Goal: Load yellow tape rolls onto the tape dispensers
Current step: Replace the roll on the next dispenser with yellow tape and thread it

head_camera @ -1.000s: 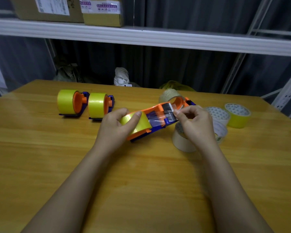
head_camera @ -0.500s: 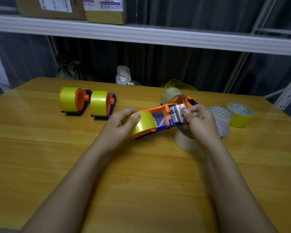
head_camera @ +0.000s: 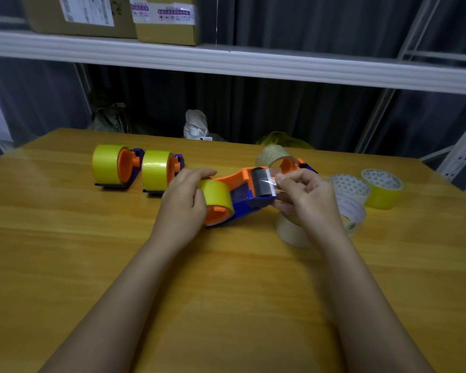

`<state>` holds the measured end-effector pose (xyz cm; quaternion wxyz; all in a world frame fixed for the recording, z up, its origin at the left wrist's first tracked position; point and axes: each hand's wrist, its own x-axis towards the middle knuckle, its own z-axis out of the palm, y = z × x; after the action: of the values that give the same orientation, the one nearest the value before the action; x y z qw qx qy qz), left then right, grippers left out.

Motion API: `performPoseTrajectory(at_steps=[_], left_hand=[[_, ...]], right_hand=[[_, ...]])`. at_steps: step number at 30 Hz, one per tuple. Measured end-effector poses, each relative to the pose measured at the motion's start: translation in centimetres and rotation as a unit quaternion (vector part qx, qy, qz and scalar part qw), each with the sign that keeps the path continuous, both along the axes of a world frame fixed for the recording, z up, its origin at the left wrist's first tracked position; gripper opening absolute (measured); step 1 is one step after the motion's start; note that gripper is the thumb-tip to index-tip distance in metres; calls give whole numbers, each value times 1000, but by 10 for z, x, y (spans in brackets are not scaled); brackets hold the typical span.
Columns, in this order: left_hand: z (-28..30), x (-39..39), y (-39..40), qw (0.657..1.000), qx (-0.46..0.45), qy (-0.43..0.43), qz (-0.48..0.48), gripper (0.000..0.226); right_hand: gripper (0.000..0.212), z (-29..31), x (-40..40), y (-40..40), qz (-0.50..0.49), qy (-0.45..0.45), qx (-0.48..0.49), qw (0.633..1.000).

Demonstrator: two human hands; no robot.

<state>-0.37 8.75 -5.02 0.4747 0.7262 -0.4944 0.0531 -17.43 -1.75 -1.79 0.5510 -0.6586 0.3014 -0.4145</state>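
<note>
- Head view: the left hand [head_camera: 183,200] curls round the yellow tape roll [head_camera: 217,193] seated on the orange hub of the orange-and-blue dispenser [head_camera: 249,193], which is held just above the wooden table [head_camera: 92,265], near its middle.
- The right hand [head_camera: 306,196] pinches the free end of tape [head_camera: 269,181] at the serrated blade end of the dispenser, thumb and fingertips closed on the film.
- Handling, as a judgement: the roll looks light and stiff on its core, smooth on its outer face, so a grip across the width, as the left hand has it, should stop it spinning. The film is thin, limp and sticky on one side; it will probably wrinkle or fold onto itself unless kept taut, so the sensible hold is at the very end, clear of the teeth.
- The dispenser looks like rigid, light plastic; the body by the hub seems the safe place to hold.
- Two loaded dispensers [head_camera: 135,168] stand side by side at the far left.
- Spare rolls [head_camera: 361,189], one of them yellow [head_camera: 382,188], lie to the right, and one pale roll [head_camera: 292,231] sits under the right wrist.
</note>
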Motion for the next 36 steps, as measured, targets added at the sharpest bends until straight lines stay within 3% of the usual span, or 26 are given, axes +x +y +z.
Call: performPoseTrajectory(at_steps=[5, 9, 18, 22, 27, 30, 33, 36], left_hand=[[0, 1, 1, 999, 1, -16, -31, 35], [1, -4, 3, 996, 82, -17, -36, 65], [-3, -4, 0, 995, 47, 59, -71, 43], [-2, 3, 2, 983, 27, 150, -106, 41], [2, 9, 9, 937, 14, 306, -166, 38], [2, 9, 8, 960, 24, 238, -147, 41], [0, 4, 6, 989, 35, 121, -82, 42], [2, 2, 4, 990, 42, 121, -51, 41]], right_hand=[[9, -2, 3, 2, -21, 6, -28, 999], [14, -7, 4, 0, -48, 26, -31, 998], [16, -6, 4, -5, -35, 26, 48, 998], [15, -6, 3, -9, -25, -6, 118, 993], [13, -7, 2, -11, -6, -48, 193, 980], [12, -6, 3, -9, -10, -57, 193, 979], [14, -3, 4, -4, -32, -34, 121, 991], [15, -3, 5, 0, -34, -26, 57, 997]])
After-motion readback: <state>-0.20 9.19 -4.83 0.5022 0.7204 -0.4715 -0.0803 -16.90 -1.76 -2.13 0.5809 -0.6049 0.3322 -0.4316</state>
